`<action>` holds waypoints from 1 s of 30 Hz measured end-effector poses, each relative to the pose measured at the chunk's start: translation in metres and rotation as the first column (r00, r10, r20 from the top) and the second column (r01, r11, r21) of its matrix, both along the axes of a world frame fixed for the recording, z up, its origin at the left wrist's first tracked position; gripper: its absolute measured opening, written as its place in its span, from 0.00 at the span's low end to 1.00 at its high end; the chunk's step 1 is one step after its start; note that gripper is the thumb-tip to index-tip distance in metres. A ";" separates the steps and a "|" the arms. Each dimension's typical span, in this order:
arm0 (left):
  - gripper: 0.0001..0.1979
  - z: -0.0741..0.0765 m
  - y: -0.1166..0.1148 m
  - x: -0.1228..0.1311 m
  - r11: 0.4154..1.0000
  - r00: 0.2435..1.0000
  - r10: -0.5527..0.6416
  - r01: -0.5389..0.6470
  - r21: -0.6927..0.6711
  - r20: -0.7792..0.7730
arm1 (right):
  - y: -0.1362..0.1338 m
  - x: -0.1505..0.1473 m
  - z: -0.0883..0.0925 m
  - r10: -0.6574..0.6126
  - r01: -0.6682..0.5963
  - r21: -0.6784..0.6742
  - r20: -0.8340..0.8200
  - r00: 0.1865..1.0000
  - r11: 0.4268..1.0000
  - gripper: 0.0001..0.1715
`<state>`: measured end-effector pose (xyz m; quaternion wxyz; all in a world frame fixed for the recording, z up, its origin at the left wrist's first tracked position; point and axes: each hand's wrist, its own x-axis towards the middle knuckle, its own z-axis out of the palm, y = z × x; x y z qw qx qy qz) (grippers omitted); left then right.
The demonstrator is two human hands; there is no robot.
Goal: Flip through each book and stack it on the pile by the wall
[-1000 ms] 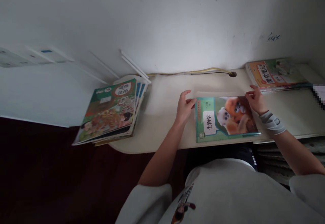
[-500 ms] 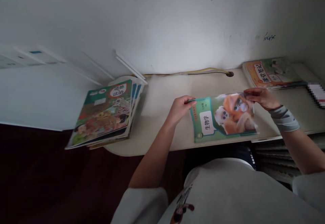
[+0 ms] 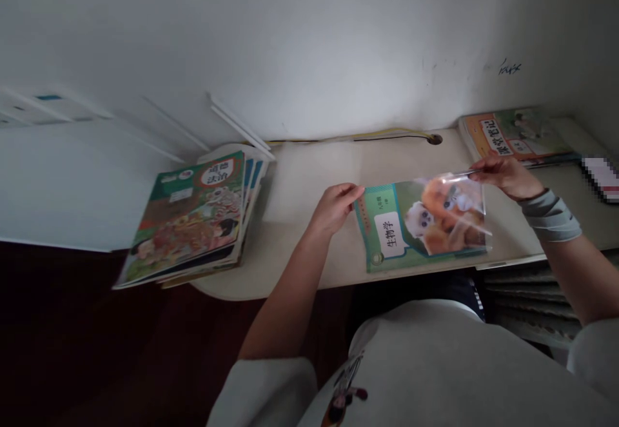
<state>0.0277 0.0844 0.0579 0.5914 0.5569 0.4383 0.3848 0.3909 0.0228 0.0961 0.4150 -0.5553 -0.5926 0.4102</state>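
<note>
Between the hands (image 3: 334, 206) (image 3: 503, 176) — "生物学" textbook (image 3: 393, 237)

Paper, plastic and cloth surfaces at a desk.
The book (image 3: 387, 237), centre right, has glossy printed paper under a clear, shiny plastic cover (image 3: 461, 196); the desk (image 3: 309, 169) is smooth and matt, the wall (image 3: 290, 40) matt, scuffed paint, the wristband (image 3: 550, 215) grey cloth.

Head camera, looking down, desk (image 3: 309, 175) near.
</note>
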 end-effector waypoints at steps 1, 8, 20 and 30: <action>0.19 -0.001 0.000 0.000 1.000 1.000 -0.002 0.003 -0.005 0.013 | 0.000 0.000 0.001 0.004 -0.005 0.021 0.047 0.999 1.000 0.21; 0.15 0.011 0.005 0.011 0.870 0.863 0.222 0.035 0.491 -0.455 | -0.003 -0.012 -0.002 0.011 -0.013 0.044 0.046 0.999 0.999 0.28; 0.12 0.037 -0.017 0.125 0.544 0.698 0.006 0.599 0.588 -0.716 | -0.034 -0.022 -0.013 -0.077 0.070 0.102 0.070 0.995 0.992 0.25; 0.17 0.047 0.013 0.129 0.674 0.775 -0.172 0.543 0.501 -0.608 | -0.072 -0.028 -0.041 -0.082 0.081 0.044 0.035 0.996 0.996 0.24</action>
